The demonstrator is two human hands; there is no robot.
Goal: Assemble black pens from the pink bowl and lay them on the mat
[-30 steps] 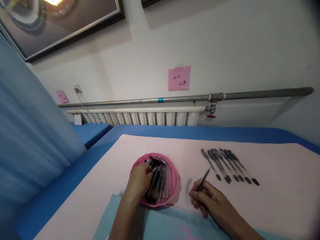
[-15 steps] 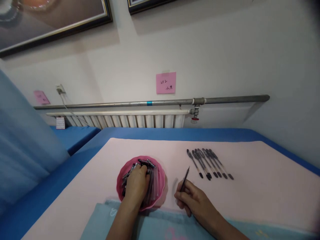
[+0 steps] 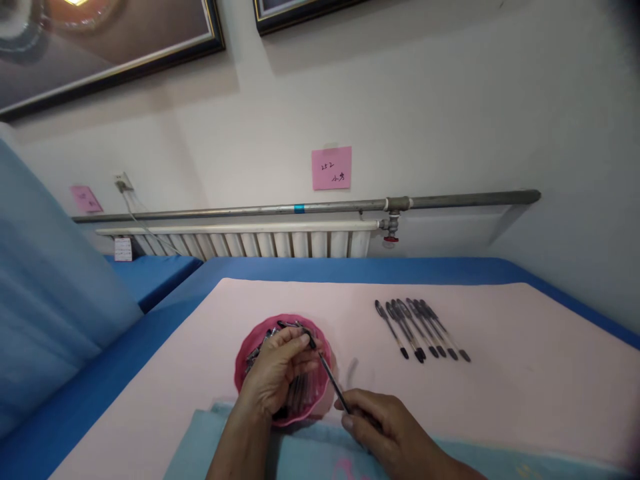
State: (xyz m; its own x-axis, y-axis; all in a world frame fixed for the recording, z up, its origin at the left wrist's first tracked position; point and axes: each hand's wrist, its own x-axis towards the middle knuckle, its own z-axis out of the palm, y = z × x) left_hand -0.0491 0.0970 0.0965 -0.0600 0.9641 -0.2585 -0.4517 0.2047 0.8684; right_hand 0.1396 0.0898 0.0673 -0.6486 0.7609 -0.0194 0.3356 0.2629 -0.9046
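My left hand (image 3: 277, 367) is closed over the pink basket, pinching a small black pen cap (image 3: 311, 340) between thumb and fingers. In my right hand (image 3: 387, 423) is a slim dark pen (image 3: 334, 381), its tip pointing up and left, close to the cap. Whether tip and cap touch I cannot tell. The pink basket (image 3: 243, 340) has a wavy rim and holds dark caps and clear pen tubes, partly hidden by my left hand. To the right, several capped black pens (image 3: 420, 330) lie side by side in a slanted row.
A pink sheet (image 3: 505, 387) covers the blue-edged table (image 3: 350, 268). Light blue cloth (image 3: 310, 457) lies along the near edge. Behind stand a white radiator (image 3: 280, 243) and a pipe with a red valve (image 3: 391, 239). A blue curtain (image 3: 45, 300) hangs at left.
My left hand has come up out of the basket contents with a black cap. My right hand has moved slightly down, and its pen now points left toward that cap.
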